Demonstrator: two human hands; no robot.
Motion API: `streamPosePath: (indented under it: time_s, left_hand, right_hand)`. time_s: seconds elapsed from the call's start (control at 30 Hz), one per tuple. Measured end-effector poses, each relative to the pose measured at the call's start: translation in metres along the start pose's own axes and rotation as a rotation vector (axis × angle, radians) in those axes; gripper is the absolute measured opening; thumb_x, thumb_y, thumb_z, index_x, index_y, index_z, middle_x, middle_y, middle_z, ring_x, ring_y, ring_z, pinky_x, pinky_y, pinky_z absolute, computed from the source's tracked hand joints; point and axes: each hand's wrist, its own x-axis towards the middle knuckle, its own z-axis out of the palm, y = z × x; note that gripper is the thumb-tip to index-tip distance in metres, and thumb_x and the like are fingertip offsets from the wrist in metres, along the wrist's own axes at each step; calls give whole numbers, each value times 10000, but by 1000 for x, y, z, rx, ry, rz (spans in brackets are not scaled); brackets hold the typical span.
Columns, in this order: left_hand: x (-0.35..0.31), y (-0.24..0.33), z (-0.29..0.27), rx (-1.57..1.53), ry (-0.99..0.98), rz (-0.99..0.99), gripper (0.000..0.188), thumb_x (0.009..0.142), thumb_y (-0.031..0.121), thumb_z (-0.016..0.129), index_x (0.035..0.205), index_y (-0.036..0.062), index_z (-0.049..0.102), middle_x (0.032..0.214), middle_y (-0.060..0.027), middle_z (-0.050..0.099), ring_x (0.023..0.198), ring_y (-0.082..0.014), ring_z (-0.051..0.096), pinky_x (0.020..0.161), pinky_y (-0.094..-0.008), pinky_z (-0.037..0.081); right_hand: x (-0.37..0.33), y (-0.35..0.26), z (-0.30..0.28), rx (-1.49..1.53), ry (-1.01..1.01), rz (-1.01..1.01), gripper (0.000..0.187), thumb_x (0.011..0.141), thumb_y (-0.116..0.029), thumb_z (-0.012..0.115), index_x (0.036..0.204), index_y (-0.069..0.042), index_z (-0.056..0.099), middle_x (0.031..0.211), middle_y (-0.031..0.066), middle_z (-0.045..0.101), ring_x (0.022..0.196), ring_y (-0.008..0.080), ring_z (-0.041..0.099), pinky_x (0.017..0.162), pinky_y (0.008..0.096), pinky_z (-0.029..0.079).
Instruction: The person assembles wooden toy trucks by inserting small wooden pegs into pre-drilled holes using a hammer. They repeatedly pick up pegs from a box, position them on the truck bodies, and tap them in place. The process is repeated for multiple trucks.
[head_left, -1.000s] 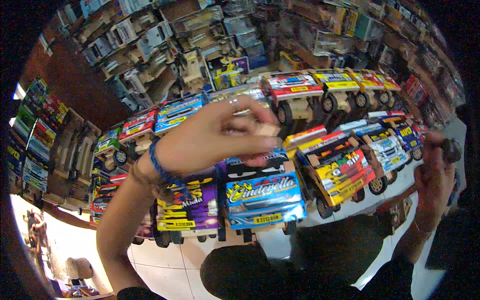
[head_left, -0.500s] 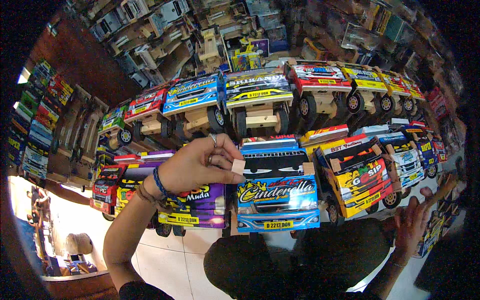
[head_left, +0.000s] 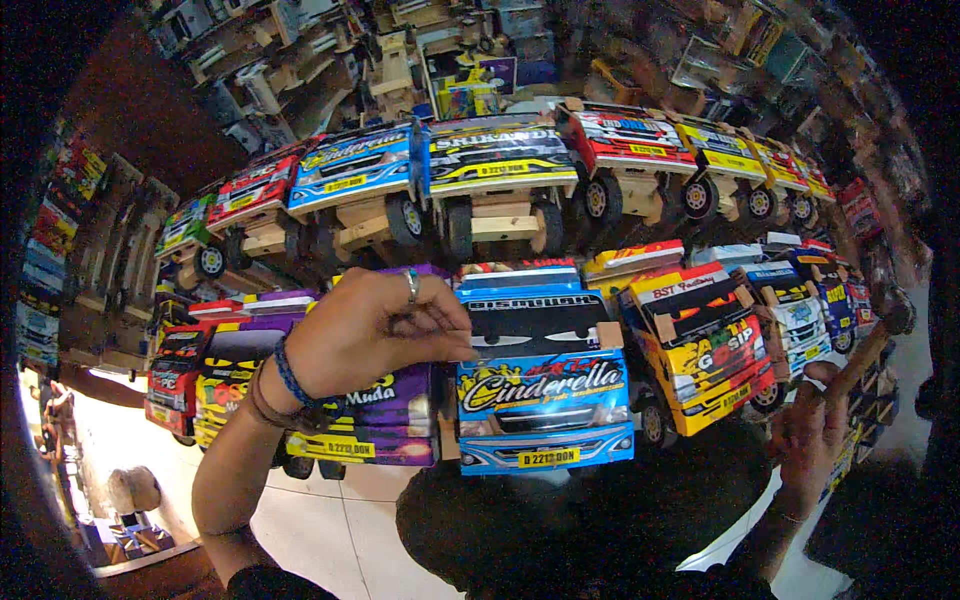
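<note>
A blue toy truck [head_left: 545, 400] with a black windscreen and painted white eyes faces me in the near row. At the left edge of its windscreen, the thumb and fingers of my left hand [head_left: 375, 335] are pinched together. The fingers hide what lies between them. On the windscreen's right edge sits a small wooden block [head_left: 609, 335]. Over at the right, my right hand [head_left: 808, 435] is closed round the handle of a hammer [head_left: 862, 362]. The hammer's dark head points up and away from me.
A purple toy truck [head_left: 385, 420] stands left of the blue one, a yellow and red toy truck [head_left: 700, 350] right of it. Behind runs a second row with a wide black and yellow truck [head_left: 500, 160]. Unfinished wooden bodies [head_left: 395, 75] are piled further back. White floor tiles [head_left: 365, 520] show below.
My left hand has turned at the windscreen's left edge, and the small wooden block seen in its fingers is now out of sight. My right hand has raised the hammer; the view has shifted slightly.
</note>
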Motion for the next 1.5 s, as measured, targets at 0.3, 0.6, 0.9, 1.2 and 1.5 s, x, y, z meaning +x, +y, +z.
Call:
streamPosePath:
  time_s: [0.3,0.6,0.9,1.2,1.5]
  left_hand:
    - [9,-15,1,-252,-40,-37,142,872,92,749,958,4,679,897,-46,712,832,-78,655,730,-227,527]
    - [9,-19,-3,-187,-38,-23,213,844,159,788,973,4,722,900,-58,722,796,-107,669,715,-258,537]
    - [13,-29,-2,-116,-13,53,262,823,230,809,947,12,731,857,-75,724,779,-123,677,686,-283,537]
    - [12,-26,-1,-132,-5,38,288,818,252,813,937,3,728,843,-75,718,761,-122,676,679,-276,535]
    - [11,-23,-4,-88,-30,26,292,814,266,812,929,8,740,840,-92,724,769,-135,689,689,-280,541]
  right_hand:
    - [0,-58,51,-73,-228,168,462,881,-257,675,1238,-52,464,767,-13,513,547,40,447,438,205,330]
    - [10,-82,82,-20,-620,214,554,956,-253,527,1418,6,365,679,36,500,495,85,452,404,224,363]
    - [14,-93,94,-752,-1082,-417,657,867,-11,643,1470,-21,382,807,115,609,665,269,619,626,378,515]
    - [14,-93,107,-804,-1116,-540,741,816,57,674,1488,-55,381,764,120,551,636,282,587,537,401,494]
    - [7,-92,106,-907,-1117,-681,766,786,70,667,1482,0,356,803,141,542,615,305,561,508,433,473]
